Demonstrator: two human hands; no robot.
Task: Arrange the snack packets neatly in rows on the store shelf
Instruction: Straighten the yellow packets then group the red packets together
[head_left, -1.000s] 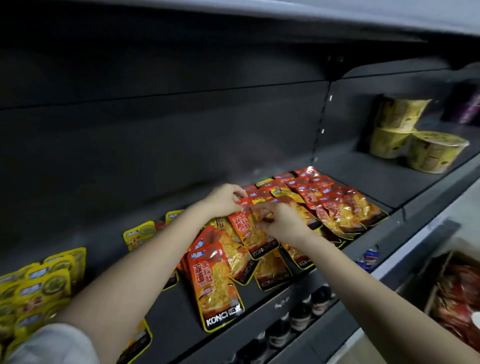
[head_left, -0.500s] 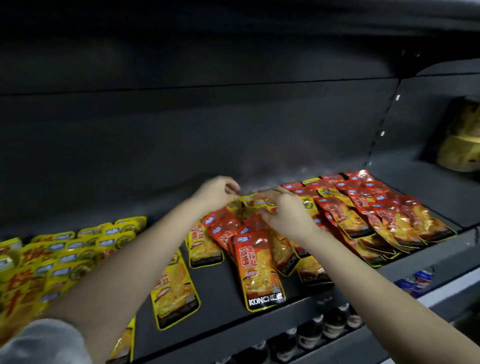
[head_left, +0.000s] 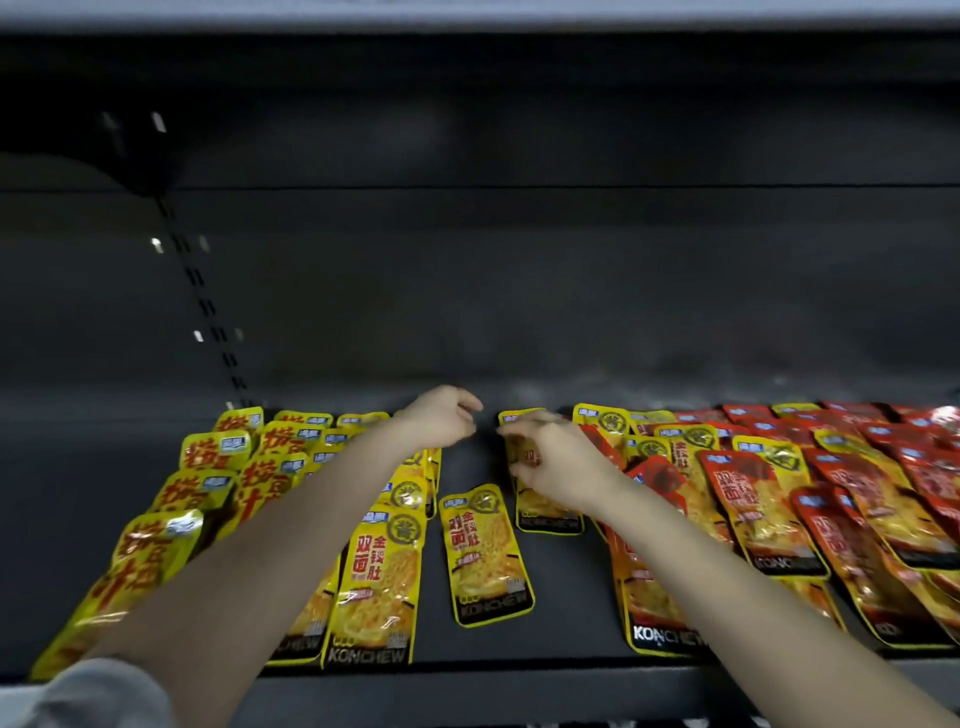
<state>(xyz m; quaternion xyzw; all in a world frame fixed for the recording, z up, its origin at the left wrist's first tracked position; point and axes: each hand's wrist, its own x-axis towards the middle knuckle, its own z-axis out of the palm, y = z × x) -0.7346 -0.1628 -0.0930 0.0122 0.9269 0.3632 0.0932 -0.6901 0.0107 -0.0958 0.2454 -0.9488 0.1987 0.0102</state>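
Reaching both arms over the dark shelf (head_left: 566, 597), I have my hands close together near its back wall. My left hand (head_left: 441, 418) hangs above the rear of the yellow packets, its fingers (head_left: 465, 402) curled loosely inward with nothing between them that I can see. My right hand (head_left: 553, 462) lies on a yellow packet (head_left: 548, 512) just right of the bare gap, fingers (head_left: 519, 431) bent down and pinching its upper edge; the packet's lower end, with dark lettering, pokes out beneath my wrist.

Taking the lone yellow packet (head_left: 485, 553) in the middle of the shelf as the mark: it lies flat, slightly tilted, with bare shelf on both sides. Just left of it a column of similar yellow packets (head_left: 379, 587) overlaps toward the front edge, partly under my left forearm. Farther left sits a batch of yellow packets with bold red characters (head_left: 218, 483), overlapping in rough rows. Right of the lone packet, beyond the one I hold, red packets (head_left: 852, 499) mixed with some yellow ones overlap in slanted rows to the frame's edge. A grey sleeve (head_left: 88, 693) shows at the lower left.
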